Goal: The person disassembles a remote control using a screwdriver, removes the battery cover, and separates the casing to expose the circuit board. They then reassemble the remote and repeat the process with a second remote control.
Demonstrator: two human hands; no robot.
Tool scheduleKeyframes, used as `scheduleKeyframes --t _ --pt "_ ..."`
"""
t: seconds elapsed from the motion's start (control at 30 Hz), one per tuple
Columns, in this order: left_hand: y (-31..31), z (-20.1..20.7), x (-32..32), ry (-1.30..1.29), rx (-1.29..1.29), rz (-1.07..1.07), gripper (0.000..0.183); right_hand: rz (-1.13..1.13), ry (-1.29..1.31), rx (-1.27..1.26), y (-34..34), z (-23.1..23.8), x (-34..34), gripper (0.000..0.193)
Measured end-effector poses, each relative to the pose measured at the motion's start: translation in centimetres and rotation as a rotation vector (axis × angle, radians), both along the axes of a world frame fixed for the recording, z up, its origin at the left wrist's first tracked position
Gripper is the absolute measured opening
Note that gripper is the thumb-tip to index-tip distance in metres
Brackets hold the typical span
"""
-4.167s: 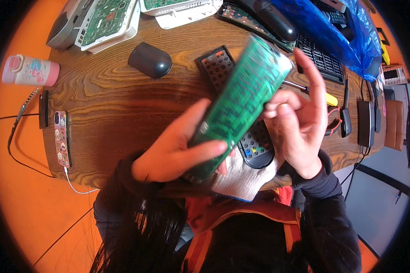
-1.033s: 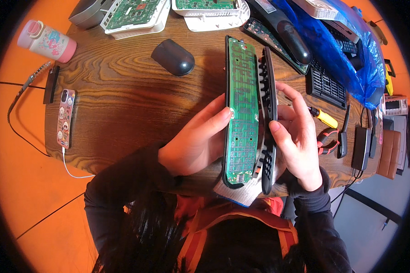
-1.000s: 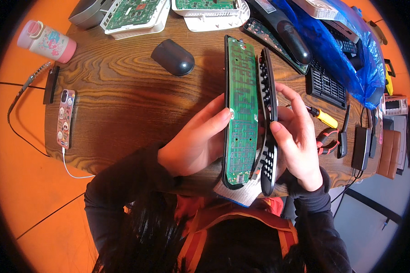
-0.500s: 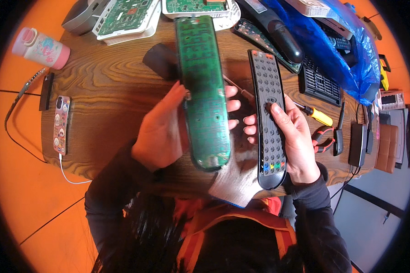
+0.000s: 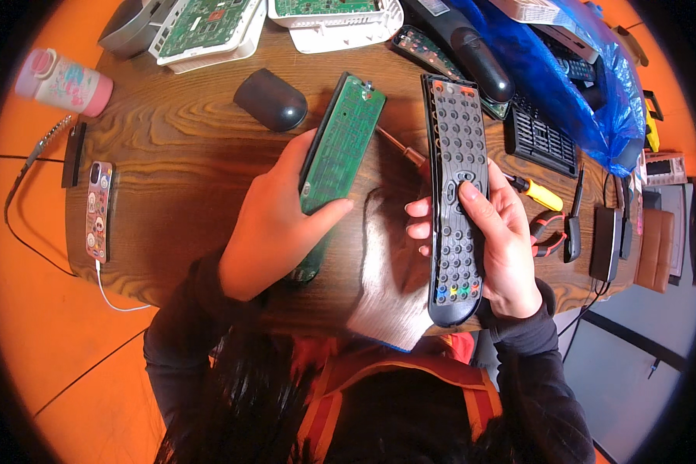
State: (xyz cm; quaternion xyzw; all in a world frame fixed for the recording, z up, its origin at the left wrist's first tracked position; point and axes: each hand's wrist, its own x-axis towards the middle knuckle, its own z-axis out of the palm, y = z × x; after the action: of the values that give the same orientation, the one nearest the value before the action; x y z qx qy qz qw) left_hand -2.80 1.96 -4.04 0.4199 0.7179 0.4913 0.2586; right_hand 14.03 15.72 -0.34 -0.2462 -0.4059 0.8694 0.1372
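Note:
My left hand [image 5: 274,224] grips a long green circuit board [image 5: 348,131] with a black edge along its side. The board leans, its far end toward the right, and my thumb lies across its face. My right hand [image 5: 506,243] holds a black remote control shell [image 5: 456,309] nearly upright, with a rubber keypad [image 5: 460,139] showing on it. My right thumb presses on the middle of the keypad, and the fingers wrap behind. Beneath the hands lies a pale knitted cloth piece [image 5: 390,286]. A screwdriver with a yellow handle [image 5: 545,196] passes behind the shell.
Beyond the board lies a black rounded cover [image 5: 274,100]. White housings with circuit boards [image 5: 209,31] stand at the back. Red-handled pliers [image 5: 547,236] and a blue plastic bag [image 5: 549,85] are to the right. A phone [image 5: 98,209] and bottle [image 5: 66,83] sit left.
My left hand has swung the circuit board down and left into a lean, its thumb now over the face. The right hand and shell have barely moved.

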Motion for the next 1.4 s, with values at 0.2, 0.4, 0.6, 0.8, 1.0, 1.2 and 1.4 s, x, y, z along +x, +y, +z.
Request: scheduleKeyframes --t 0.2,0.4,0.6,0.8,1.0,1.2,1.4 --pt "-0.3 0.2 -0.1 0.277 -0.05 -0.028 0.063 0.065 -0.045 -0.02 -0.7 0.0 -0.1 0.027" --pt "-0.5 -0.2 -0.2 0.497 -0.027 0.026 0.068 0.156 -0.067 -0.059 -1.4 0.1 -0.1 0.031" --pt "-0.5 -0.8 -0.7 0.514 0.065 0.015 0.069 0.201 -0.065 -0.019 -2.2 -0.1 -0.2 0.03" --pt "-0.7 -0.9 -0.7 0.516 0.061 0.027 0.07 0.216 -0.072 0.025 -2.6 -0.1 -0.4 0.031" --pt "-0.6 -0.9 -0.8 0.561 0.088 0.029 0.065 0.208 -0.07 0.03 -2.7 -0.3 -0.2 0.034" --pt "-0.4 0.8 -0.7 0.663 0.295 0.049 0.035 0.106 -0.087 0.049 -2.2 0.0 0.1 0.033" --pt "-0.7 1.5 0.4 0.527 0.886 -0.414 0.022 -0.127 -0.24 0.309 -1.7 0.3 -0.2 0.032"
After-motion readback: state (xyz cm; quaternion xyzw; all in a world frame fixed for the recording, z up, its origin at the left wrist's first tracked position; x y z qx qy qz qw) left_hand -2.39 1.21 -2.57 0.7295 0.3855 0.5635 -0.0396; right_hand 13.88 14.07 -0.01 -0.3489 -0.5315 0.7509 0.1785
